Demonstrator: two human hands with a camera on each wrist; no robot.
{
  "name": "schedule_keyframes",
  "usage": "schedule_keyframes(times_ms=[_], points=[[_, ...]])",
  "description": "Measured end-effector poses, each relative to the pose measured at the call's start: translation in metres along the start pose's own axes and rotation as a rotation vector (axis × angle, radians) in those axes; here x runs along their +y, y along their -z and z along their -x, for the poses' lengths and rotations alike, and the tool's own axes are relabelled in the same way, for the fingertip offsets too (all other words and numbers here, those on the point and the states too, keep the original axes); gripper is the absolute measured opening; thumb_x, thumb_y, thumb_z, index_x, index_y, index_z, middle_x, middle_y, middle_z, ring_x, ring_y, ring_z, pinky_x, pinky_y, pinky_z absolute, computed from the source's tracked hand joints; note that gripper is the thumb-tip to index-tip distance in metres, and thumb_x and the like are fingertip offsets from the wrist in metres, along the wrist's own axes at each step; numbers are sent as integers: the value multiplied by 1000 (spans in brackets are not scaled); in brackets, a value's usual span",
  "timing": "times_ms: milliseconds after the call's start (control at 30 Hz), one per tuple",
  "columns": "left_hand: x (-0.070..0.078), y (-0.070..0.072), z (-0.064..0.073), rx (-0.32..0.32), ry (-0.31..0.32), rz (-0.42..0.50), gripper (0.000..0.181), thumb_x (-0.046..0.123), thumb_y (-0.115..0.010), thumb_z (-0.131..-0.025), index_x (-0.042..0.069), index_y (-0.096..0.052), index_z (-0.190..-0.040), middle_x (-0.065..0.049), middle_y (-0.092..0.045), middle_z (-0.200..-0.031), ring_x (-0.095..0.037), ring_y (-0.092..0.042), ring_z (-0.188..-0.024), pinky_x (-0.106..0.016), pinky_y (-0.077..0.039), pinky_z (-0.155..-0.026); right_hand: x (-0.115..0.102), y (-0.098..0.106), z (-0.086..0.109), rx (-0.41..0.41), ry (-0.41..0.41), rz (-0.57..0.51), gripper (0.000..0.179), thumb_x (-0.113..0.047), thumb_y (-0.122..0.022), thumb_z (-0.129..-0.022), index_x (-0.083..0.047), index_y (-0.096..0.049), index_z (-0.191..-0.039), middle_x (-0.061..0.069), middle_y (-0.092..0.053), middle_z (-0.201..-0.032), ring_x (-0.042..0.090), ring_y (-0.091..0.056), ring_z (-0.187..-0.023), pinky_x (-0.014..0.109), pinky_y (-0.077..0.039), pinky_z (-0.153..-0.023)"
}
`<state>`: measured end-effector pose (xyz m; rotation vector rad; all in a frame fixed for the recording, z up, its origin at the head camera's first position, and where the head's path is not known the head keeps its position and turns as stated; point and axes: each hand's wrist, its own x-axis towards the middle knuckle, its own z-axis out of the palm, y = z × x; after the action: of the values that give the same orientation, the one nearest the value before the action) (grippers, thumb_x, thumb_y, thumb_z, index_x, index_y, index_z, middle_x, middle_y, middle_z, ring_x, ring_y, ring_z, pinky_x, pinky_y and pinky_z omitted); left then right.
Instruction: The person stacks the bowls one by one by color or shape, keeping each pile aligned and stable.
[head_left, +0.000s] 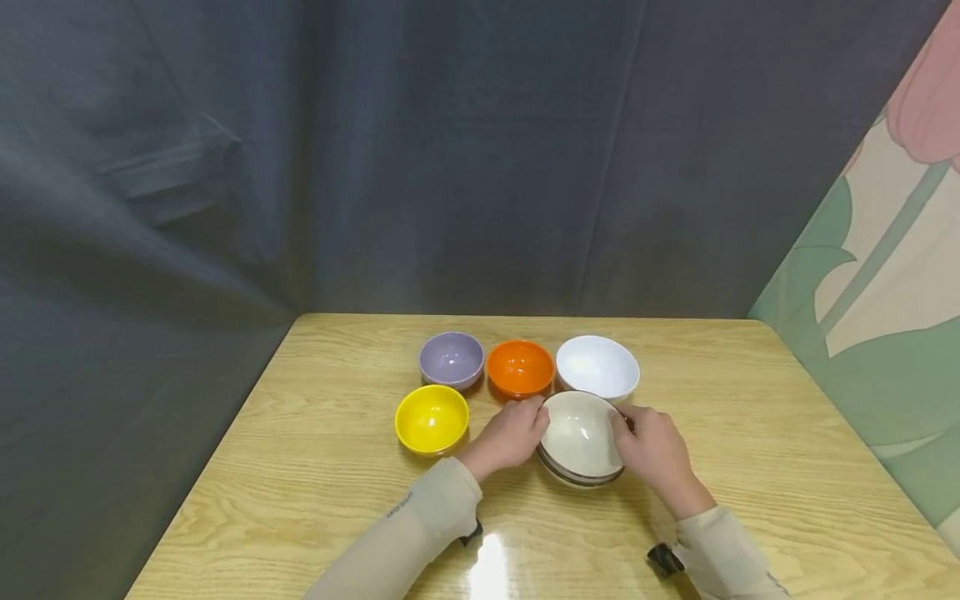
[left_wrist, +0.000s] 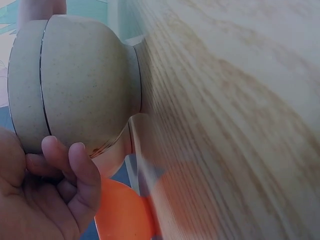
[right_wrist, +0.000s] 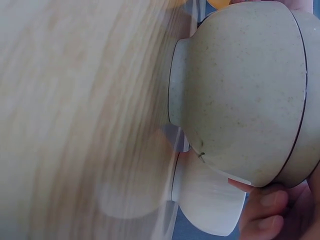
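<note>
Two cream speckled bowls with dark rims, one nested in the other, stand at the front of the group; the inside of the upper bowl (head_left: 582, 433) faces up in the head view. My left hand (head_left: 512, 433) pinches its rim from the left, thumb at the edge. On the opposite side my right hand (head_left: 654, 446) pinches the same rim, thumb over the inside. Both wrist views show the lower bowl (left_wrist: 82, 70) with its foot at the wooden surface. Fingertips of the left hand (left_wrist: 80, 165) lie along the bowls' side near the lower rim.
Behind the nested bowls stand a white bowl (head_left: 597, 367), an orange bowl (head_left: 521, 368) and a purple bowl (head_left: 452, 360). A yellow bowl (head_left: 432, 419) sits left of my left hand. Dark cloth (head_left: 480, 167) hangs along the back of the wooden table (head_left: 300, 467).
</note>
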<state>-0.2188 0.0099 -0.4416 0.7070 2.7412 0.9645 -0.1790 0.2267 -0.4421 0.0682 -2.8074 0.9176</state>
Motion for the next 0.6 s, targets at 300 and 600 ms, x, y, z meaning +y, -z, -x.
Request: schedule_keyframes(times_ms=[300,600], points=[[-3,0,-2,-11,-31,27,28,18,-37,-107,4,-61,-110,0,-55,-81,-14,-52,-75,-27,-48,-73,-3,1,1,0,-9,50,30,-16,-51,-100,4,-72,-111,7,-62,-69,19,-50,-59,31,-39,-49],[-2,5,-2,-29,-35,44,28,20,-37,-108,5,-60,-110,0,-54,-79,-14,-52,-74,-26,-46,-71,-5,4,0,8,0,93,33,-19,-50,-101,4,-71,-110,10,-66,-75,20,-52,-59,32,-40,-48]])
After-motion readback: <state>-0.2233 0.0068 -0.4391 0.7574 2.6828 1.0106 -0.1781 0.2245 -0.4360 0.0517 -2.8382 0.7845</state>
